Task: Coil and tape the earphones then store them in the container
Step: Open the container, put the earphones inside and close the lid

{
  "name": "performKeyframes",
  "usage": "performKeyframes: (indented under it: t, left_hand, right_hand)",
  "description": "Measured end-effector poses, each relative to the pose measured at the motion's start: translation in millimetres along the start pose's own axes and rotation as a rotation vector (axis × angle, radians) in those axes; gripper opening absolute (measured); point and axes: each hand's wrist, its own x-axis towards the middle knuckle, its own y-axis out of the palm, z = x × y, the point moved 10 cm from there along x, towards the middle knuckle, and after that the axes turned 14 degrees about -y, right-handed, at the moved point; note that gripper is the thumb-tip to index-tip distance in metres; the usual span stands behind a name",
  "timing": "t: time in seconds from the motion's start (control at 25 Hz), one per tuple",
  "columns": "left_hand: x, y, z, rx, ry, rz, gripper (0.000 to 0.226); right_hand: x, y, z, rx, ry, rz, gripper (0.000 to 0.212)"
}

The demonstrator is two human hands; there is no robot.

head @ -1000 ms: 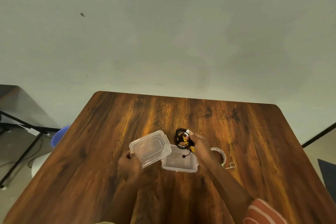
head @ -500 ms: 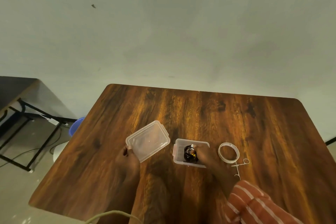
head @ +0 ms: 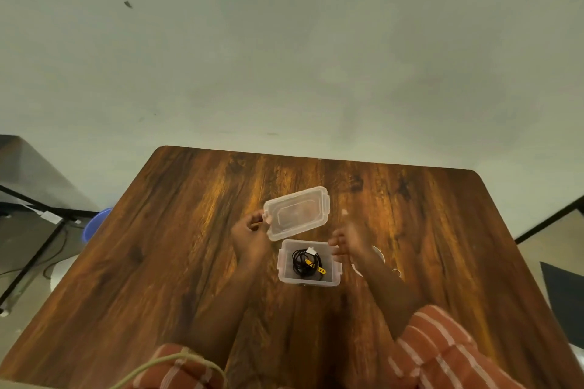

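Note:
The black coiled earphones [head: 306, 263], with a white tape tab and a yellow plug, lie inside the clear plastic container [head: 283, 265] on the wooden table [head: 177, 249]. My left hand [head: 251, 235] grips the clear lid [head: 297, 213] by its left edge and holds it just behind the container. My right hand [head: 350, 240] is at the container's right rim, fingers spread, with nothing in it.
A clear tape roll [head: 377, 257] and small scissors [head: 396, 273] lie to the right of the container, partly hidden by my right forearm. A blue bucket [head: 94, 224] stands on the floor beyond the table's left edge.
The earphones left my right hand and now lie in the container. That hand has pulled back to the right rim. My left hand has carried the lid rightward to just behind the container.

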Motion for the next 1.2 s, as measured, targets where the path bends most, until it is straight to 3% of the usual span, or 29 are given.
performKeyframes:
  t: [0.08,0.24,0.36,0.44,0.52,0.76,0.96,1.2]
  left_hand:
    - [-1,27,-10,-0.033,0.040,0.136,0.022]
    - [2,45,-8,0.017,0.086,0.201,0.040]
    - [0,43,18,-0.047,-0.051,0.191,0.038]
    - [-11,36,33,-0.053,-0.111,0.123,0.027]
    - [-25,30,44,0.095,-0.081,0.054,0.018]
    - [-18,35,89,0.439,-0.046,0.000,0.031]
    - [-17,40,95,0.484,-0.062,-0.017,0.031]
    - [-12,47,99,0.495,-0.043,0.077,0.032]
  right_hand:
    - [-7,1,5,0.270,0.189,0.131,0.070]
    - [-9,-23,15,0.268,0.171,0.052,0.017]
    - [-12,-27,-13,0.211,0.129,-0.054,0.003]
    - [-14,-28,-36,0.047,0.043,-0.136,0.005]
    - [-20,-21,-55,-0.143,-0.038,-0.158,0.014]
    - [-37,-15,-68,-0.425,-0.158,-0.243,0.019]
    - [-45,-17,-73,-0.393,-0.135,-0.305,0.024]
    - [-34,-14,-104,-0.010,0.080,-0.279,0.023]
